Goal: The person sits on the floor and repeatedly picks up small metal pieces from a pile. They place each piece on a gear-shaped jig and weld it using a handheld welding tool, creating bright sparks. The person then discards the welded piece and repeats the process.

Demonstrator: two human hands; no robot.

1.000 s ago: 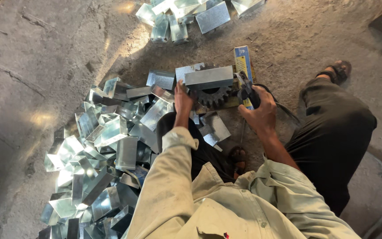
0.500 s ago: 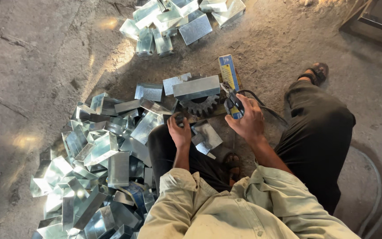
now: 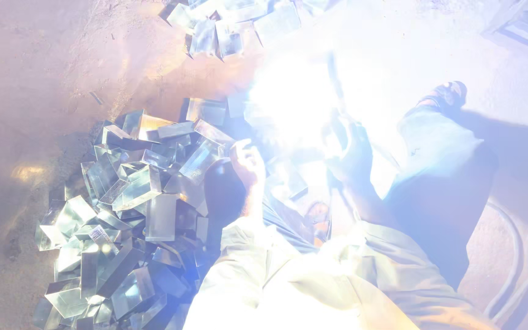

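A white welding glare point(image 3: 294, 98) covers the floor in front of me and hides the metal piece under it. My right hand point(image 3: 351, 156) is closed around a dark welding holder point(image 3: 337, 122), whose thin rod points up into the glare. My left hand point(image 3: 249, 164) sits at the lower left edge of the glare, its fingers washed out by the light. I am crouched in a light long-sleeved shirt point(image 3: 288, 275), with my right leg point(image 3: 441, 177) stretched forward and a sandalled foot point(image 3: 447, 95) on the concrete.
Several shiny folded sheet-metal boxes point(image 3: 123, 208) lie in a heap on my left. A smaller group of the same boxes point(image 3: 233, 24) lies at the top. Hoses or cables point(image 3: 520, 269) curl at the right. A metal frame point(image 3: 520, 24) shows in the top right corner.
A bright arc has flared up where the grey metal piece and toothed wheel were visible, washing out the view. Both hands stay close to that spot.
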